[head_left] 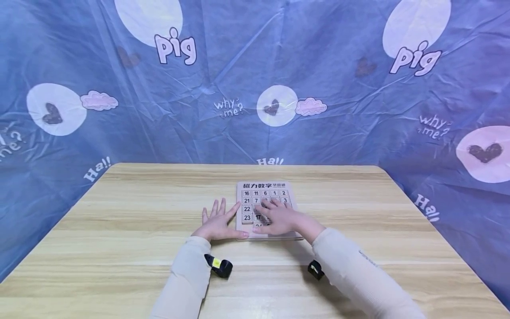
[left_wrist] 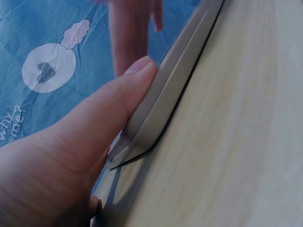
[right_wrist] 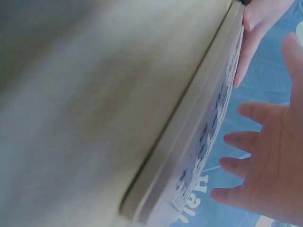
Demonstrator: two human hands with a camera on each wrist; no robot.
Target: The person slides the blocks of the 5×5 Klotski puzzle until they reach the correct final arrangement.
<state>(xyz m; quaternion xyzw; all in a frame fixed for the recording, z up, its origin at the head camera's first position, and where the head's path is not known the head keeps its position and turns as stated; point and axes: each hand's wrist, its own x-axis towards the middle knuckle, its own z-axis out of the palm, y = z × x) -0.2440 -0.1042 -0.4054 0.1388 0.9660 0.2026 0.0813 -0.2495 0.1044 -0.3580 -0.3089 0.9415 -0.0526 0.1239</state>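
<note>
Number board (head_left: 256,185) headed 磁力数字, top row 16, 11, 6, 1, 2, left hand (head_left: 217,227) splayed, thumb touching it, right hand (head_left: 280,219) splayed above

Holds left hand (left_wrist: 71,151) with thumb against the pale board (left_wrist: 163,99) on the counter (left_wrist: 227,123). Shows right hand (left_wrist: 130,35) before blue cloth (left_wrist: 38,23).
</note>
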